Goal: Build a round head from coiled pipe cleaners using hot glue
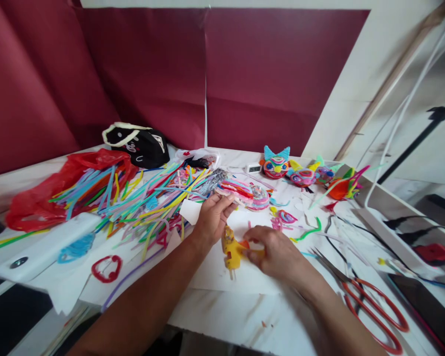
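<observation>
My left hand (215,217) is closed in a pinch on a pipe-cleaner piece (237,192) with pink, red and white stripes, raised above the table. Just below it is a yellow glue gun (233,254), its metal prongs towards me. The fingers of my right hand (272,249) are curled round the glue gun's handle, close to the orange trigger; they are slightly blurred. White paper (211,279) lies beneath the glue gun. A small pink and purple pipe-cleaner piece (286,216) lies to the right of the held piece.
Many loose pipe cleaners (148,198) and a red plastic bag (74,168) cover the left. Orange-handled scissors (359,291), a phone (422,306) and a power strip (396,242) lie at right. Behind stand pipe-cleaner figures (276,165), a small digital clock (252,168) and a black bag (148,148).
</observation>
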The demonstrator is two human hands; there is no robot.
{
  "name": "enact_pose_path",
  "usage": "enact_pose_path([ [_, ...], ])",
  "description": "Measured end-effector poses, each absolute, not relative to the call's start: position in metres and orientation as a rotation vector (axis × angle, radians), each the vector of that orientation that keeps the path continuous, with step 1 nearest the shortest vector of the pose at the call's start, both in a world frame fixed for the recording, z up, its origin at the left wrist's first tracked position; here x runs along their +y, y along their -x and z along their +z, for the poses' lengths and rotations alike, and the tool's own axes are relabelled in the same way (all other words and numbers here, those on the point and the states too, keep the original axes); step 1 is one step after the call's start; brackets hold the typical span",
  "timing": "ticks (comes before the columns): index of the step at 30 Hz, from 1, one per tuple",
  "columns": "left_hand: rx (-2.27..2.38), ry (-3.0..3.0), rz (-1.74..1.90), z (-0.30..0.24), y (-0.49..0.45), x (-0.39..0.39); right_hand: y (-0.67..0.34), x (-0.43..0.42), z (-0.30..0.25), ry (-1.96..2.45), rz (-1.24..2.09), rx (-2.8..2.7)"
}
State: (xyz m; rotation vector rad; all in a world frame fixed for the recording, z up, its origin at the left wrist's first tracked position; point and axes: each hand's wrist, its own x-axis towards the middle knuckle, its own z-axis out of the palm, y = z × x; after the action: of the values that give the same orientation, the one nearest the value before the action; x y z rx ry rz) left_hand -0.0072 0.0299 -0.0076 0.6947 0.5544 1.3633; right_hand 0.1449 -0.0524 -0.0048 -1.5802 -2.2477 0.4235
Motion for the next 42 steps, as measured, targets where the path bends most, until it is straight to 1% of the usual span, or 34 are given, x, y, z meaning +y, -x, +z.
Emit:
enact_pose_path([
  [3, 0.557, -0.692, 1.382, -0.008, 0.009, 0.032, -0.142, -0.058, 0.001, 1.595, 0.500, -2.480],
  [7, 0.554, -0.681, 1.398, -0.010, 0.011, 0.036, -0.136, -0.059, 0.002, 1.684, 0.419, -2.618],
  [13, 0.524, -0.677, 1.417, -0.013, 0.013, 0.042, -0.125, -0.057, -0.006, 1.848, 0.262, -2.664],
  [21, 0.541, -0.659, 1.467, -0.015, 0.017, 0.051, -0.115, -0.056, -0.018, 1.785, 0.093, -2.620],
  [25, 0.583, -0.635, 1.493, -0.017, 0.020, 0.056, -0.118, -0.056, -0.012, 1.742, 0.037, -2.611],
  [29, 0.610, -0.611, 1.506, -0.018, 0.023, 0.060, -0.127, -0.066, 0.004, 1.708, 0.071, -2.515],
  [32, 0.618, -0.605, 1.492, -0.021, 0.024, 0.061, -0.137, -0.077, 0.007, 1.660, 0.176, -2.399],
  [37, 0.620, -0.655, 1.451, -0.028, 0.022, 0.060, -0.153, -0.085, -0.007, 1.537, 0.326, -2.094],
  [42, 0.642, -0.675, 1.399, -0.029, 0.021, 0.056, -0.160, -0.077, -0.020, 1.281, 0.372, -1.914],
])
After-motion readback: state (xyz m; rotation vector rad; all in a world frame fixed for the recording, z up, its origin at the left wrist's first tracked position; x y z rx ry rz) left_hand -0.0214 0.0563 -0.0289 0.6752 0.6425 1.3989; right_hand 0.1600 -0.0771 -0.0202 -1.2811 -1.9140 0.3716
